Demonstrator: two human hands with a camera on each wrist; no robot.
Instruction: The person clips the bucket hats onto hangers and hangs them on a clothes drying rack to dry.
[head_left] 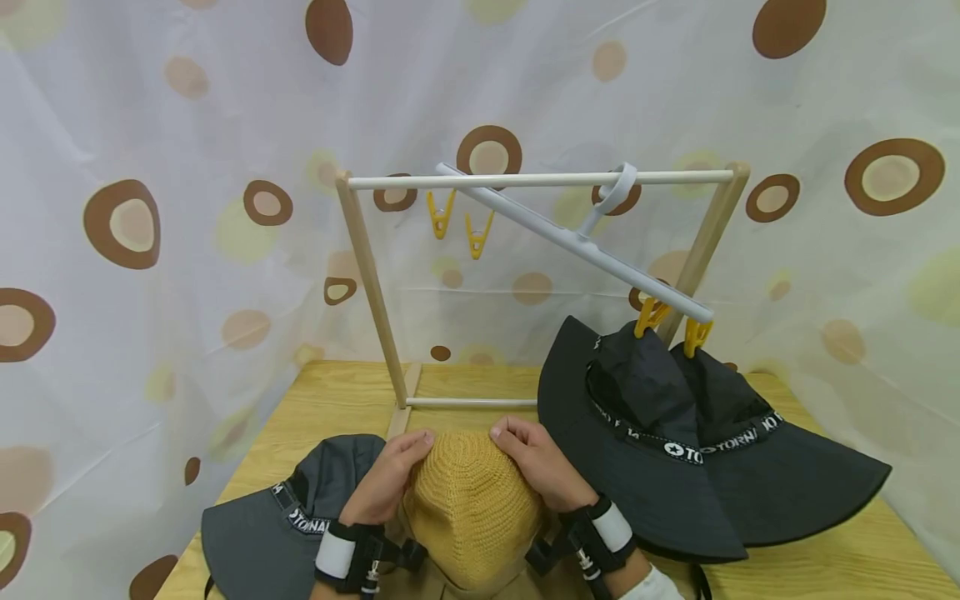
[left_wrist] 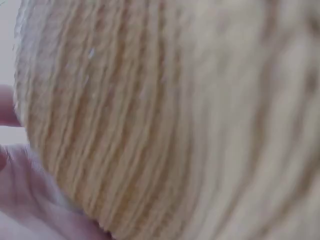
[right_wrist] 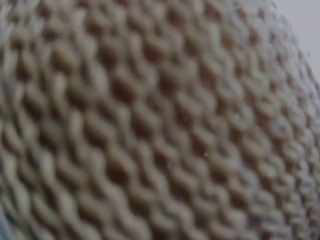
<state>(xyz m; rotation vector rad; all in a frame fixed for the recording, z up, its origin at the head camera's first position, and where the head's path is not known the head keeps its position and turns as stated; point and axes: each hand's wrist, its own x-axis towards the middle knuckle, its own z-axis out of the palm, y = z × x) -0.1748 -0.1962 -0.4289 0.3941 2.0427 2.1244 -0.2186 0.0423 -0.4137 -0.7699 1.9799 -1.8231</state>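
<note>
Both your left hand (head_left: 386,478) and right hand (head_left: 543,463) pinch the domed yellow hat (head_left: 472,504) (coarse ribbed knit) before the rack (head_left: 374,300); smooth grey hat (head_left: 255,542) front-left of it, floppy black hat (head_left: 637,483) front-right.

Best way through looks like the left half of the rack (head_left: 372,296): there's open air above its bottom bar (head_left: 472,403) and under the two loose-looking yellow clips (head_left: 439,226). Higher up, the slanted hanger (head_left: 540,221) cuts across, low end to the right. That side's pretty jammed tbh, the big black hat (head_left: 675,492) spreads wide just beside the right hand (head_left: 546,467). Grey hat (head_left: 330,471) crowds the outside of the left hand (head_left: 386,479), though there's room above it. Yellow knit hat (head_left: 472,508) plugs the gap between the hands.
</note>
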